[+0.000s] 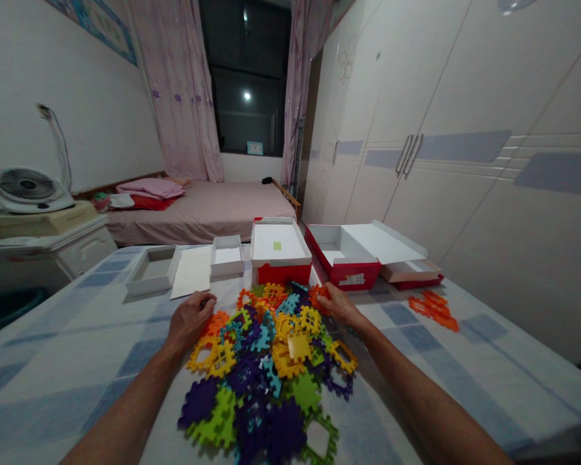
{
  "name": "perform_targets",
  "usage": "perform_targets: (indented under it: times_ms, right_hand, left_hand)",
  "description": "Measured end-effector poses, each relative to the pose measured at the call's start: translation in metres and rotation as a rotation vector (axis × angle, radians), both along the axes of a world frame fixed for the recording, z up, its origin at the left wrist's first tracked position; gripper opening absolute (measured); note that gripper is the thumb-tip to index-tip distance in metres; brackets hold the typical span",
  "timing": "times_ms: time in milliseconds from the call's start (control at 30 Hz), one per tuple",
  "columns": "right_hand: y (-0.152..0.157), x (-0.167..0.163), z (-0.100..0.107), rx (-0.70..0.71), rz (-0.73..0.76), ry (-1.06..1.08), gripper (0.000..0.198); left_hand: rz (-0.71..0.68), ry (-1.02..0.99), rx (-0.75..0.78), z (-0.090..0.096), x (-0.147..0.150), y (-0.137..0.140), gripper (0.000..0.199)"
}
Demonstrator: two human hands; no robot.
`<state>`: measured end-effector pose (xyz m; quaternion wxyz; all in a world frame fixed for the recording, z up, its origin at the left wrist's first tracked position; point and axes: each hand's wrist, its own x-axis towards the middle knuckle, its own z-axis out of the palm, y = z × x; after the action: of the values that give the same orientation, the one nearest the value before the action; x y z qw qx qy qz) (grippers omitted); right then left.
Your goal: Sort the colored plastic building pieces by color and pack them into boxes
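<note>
A heap of plastic interlocking building pieces (pixel 289 352) with toothed edges, in purple, yellow, green, teal and orange, lies between my two arms. At its far right edge my right hand (pixel 343 305) grips an orange interlocking piece (pixel 318 298). Beside the heap's far left edge, my left hand (pixel 190 318) rests on the cloth with its fingers curled closed; whatever is in them, if anything, is hidden. Several orange pieces (pixel 433 310) lie apart from the heap, to the right of my right hand.
Behind the heap stand a red-and-white box (pixel 285 272), an open red box (pixel 351 278) with its lid folded back, a small white box (pixel 227 258), a white card (pixel 192 271) and a shallow grey-white tray (pixel 151 271). Blue-and-white checked cloth (pixel 97 387) covers the table.
</note>
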<state>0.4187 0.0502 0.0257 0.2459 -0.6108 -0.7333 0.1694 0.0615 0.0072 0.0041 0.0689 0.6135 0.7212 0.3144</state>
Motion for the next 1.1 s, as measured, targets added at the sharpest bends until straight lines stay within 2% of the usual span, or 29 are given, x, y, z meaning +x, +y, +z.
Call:
perform_targets:
  times_ms: [167, 267, 400, 567, 667, 733, 800, 867, 967, 1033, 1100]
  right_hand:
    - [-0.019, 0.011, 0.005, 0.078, 0.025, 0.118, 0.015]
    - [-0.031, 0.035, 0.008, 0.114, -0.018, 0.236, 0.022]
    - [-0.044, 0.095, 0.009, 0.131, -0.201, 0.277, 0.036]
    - [-0.039, 0.180, 0.018, 0.145, -0.516, 0.095, 0.035]
    - [-0.030, 0.211, 0.027, 0.132, -0.619, 0.039, 0.034]
    - [-0.027, 0.219, 0.032, 0.137, -0.656, 0.000, 0.033]
    - [-0.026, 0.213, 0.034, 0.168, -0.673, -0.038, 0.034]
    - [-0.028, 0.194, 0.033, 0.208, -0.623, -0.062, 0.035]
    - [-0.032, 0.143, 0.031, 0.215, -0.339, -0.036, 0.029]
    - [-0.034, 0.098, 0.030, 0.188, -0.094, 0.007, 0.026]
    - [-0.034, 0.050, 0.032, 0.177, 0.081, 0.036, 0.028]
  left_hand:
    - [-0.016, -0.005, 0.000, 0.001, 0.000, 0.000, 0.039]
    - [-0.013, -0.001, -0.021, 0.000, -0.002, 0.000, 0.040]
    - [-0.018, 0.005, -0.028, -0.002, -0.006, 0.003, 0.043]
    - [-0.020, -0.017, -0.015, -0.004, -0.007, 0.004, 0.041]
    - [-0.028, -0.008, 0.014, -0.005, -0.008, 0.005, 0.037]
    - [-0.025, 0.000, 0.015, -0.005, -0.008, 0.005, 0.037]
    - [-0.024, 0.002, 0.000, -0.005, -0.007, 0.004, 0.037]
    - [-0.025, -0.005, -0.014, -0.004, -0.005, 0.003, 0.037]
    - [-0.025, -0.023, -0.012, -0.005, -0.003, 0.003, 0.037]
    - [-0.021, -0.027, -0.006, -0.006, -0.002, 0.003, 0.036]
    - [-0.015, -0.028, -0.004, -0.007, -0.002, 0.003, 0.035]
